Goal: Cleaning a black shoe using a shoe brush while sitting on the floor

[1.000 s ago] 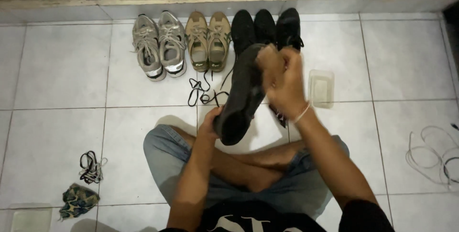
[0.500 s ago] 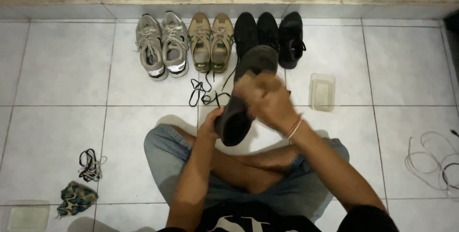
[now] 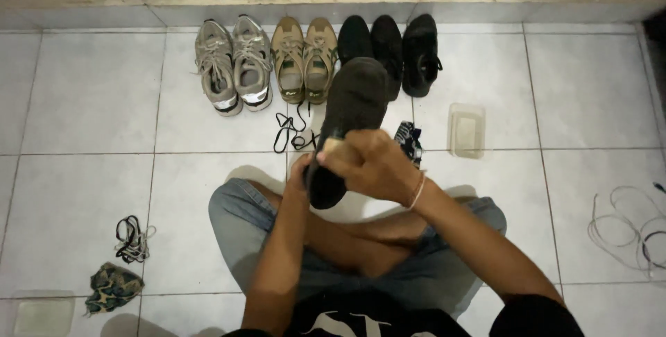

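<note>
head view: person sits cross-legged on tiled floor (image 3: 90, 101), black shoe (image 3: 350, 125) held up over lap, sole side toward camera.
black shoe: landmark; sits mid-frame, toe pointing to far wall, heel low near knees.
left hand (image 3: 302, 174): under/behind shoe's heel end, mostly hidden; seems wrapped on heel, grip can't be fully seen.
right hand (image 3: 374, 167): closed on a small tan pad or brush (image 3: 333, 148), pressed to shoe's lower half; thin band on wrist.
beyond shoe: row of pairs by wall — grey sneakers (image 3: 232, 63), tan sneakers (image 3: 304, 59), black shoes (image 3: 388, 52).
just left of shoe: loose black laces (image 3: 288, 132) on floor.
right of shoe: clear plastic tub (image 3: 466, 129); patterned cloth (image 3: 409, 139) between tub & shoe.
far left of shoe: 2nd lace bundle (image 3: 132, 240), crumpled rag (image 3: 112, 285).
far right of shoe: white cable (image 3: 628, 226).
doing it well (judgement): keep heel braced w/ left so shoe doesn't twist; short firm strokes w/ right, work heel→toe, rotate shoe rather than bend wrist; keep fingers clear of the dirty face.
</note>
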